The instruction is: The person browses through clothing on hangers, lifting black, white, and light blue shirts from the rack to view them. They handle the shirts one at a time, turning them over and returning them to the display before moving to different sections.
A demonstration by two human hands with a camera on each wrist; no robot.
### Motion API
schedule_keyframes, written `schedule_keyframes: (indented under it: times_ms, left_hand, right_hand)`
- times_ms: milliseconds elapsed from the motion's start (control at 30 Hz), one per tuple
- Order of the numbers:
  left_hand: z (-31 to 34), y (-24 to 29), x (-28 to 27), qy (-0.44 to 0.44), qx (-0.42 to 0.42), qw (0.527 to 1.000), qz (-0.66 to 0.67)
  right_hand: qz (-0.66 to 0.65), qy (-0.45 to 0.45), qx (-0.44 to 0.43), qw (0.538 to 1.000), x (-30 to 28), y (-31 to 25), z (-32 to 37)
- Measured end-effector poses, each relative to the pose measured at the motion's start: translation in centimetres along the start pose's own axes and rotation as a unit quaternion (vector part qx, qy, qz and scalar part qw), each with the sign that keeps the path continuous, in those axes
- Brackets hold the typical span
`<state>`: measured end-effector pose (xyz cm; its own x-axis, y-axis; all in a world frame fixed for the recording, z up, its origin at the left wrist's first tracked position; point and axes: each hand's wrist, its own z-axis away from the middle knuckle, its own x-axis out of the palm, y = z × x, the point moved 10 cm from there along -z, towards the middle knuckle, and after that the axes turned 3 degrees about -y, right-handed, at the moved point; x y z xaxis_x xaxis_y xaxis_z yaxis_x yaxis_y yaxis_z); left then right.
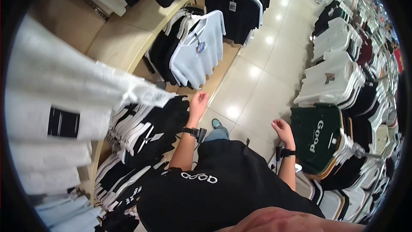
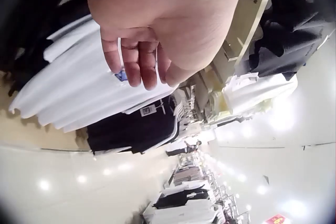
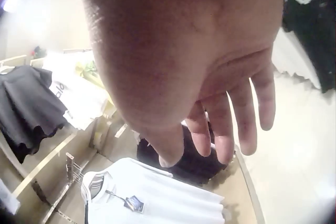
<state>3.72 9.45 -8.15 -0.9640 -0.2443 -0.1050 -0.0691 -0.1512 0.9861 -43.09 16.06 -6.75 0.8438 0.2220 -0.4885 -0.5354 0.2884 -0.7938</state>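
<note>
Left hand [image 2: 157, 22] hovering, in left wrist view partly hiding tag [image 2: 121, 75] on pale shirt [image 2: 73, 85]; right hand [image 3: 184, 61] hovering; grips released.

A black top [image 1: 244, 193] with rounded white lettering [image 1: 199, 177] fills the lower centre; black straps carry dark devices [image 1: 200, 135] at both wrists; blue jeans [image 1: 217, 134], greenish shoe [image 1: 216, 123].

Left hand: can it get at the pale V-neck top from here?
Probably yes. The left hand looks empty, its fingers loose, close to the hem of the pale V-neck top in the head view. Nothing visible blocks the way between them.
</note>
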Motion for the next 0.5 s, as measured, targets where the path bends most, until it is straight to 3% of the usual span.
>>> schedule_keyframes:
  times_ms: [67, 133, 200, 233, 300, 333, 367, 500]
  left_hand:
    - [-5.7, -0.1, -1.5, 0.057, 0.060, 0.995, -0.049]
    - [-9.1, 3.9, -3.5, 0.100, 0.100, 0.983, -0.120]
    - [-11.0, 8.8, -4.9, 0.141, 0.153, 0.968, -0.138]
    - [-11.9, 10.2, -5.6, 0.158, 0.173, 0.957, -0.170]
    - [-13.1, 12.4, -6.8, 0.187, 0.182, 0.942, -0.210]
    - [-13.2, 14.1, -7.1, 0.228, 0.199, 0.909, -0.287]
    - [-13.5, 15.3, -7.2, 0.267, 0.213, 0.867, -0.363]
    - [-16.1, 14.0, -7.3, 0.312, 0.155, 0.843, -0.410]
  right_hand:
    - [-0.030, 0.011, -0.030, 0.999, -0.8, -2.8, -6.6]
    - [0.028, -0.004, -0.035, 0.999, -1.1, -6.4, -11.9]
    - [0.161, -0.020, -0.127, 0.979, -0.5, -15.7, -16.0]
    - [0.160, -0.027, -0.131, 0.978, -0.2, -18.4, -18.7]
    - [0.033, -0.067, -0.155, 0.985, 1.2, -23.2, -24.0]
    - [0.033, -0.083, -0.159, 0.983, 2.1, -25.3, -26.6]
    - [0.040, -0.078, -0.217, 0.972, 2.7, -28.4, -28.9]
    - [0.043, -0.068, -0.416, 0.906, 7.9, -36.8, -39.9]
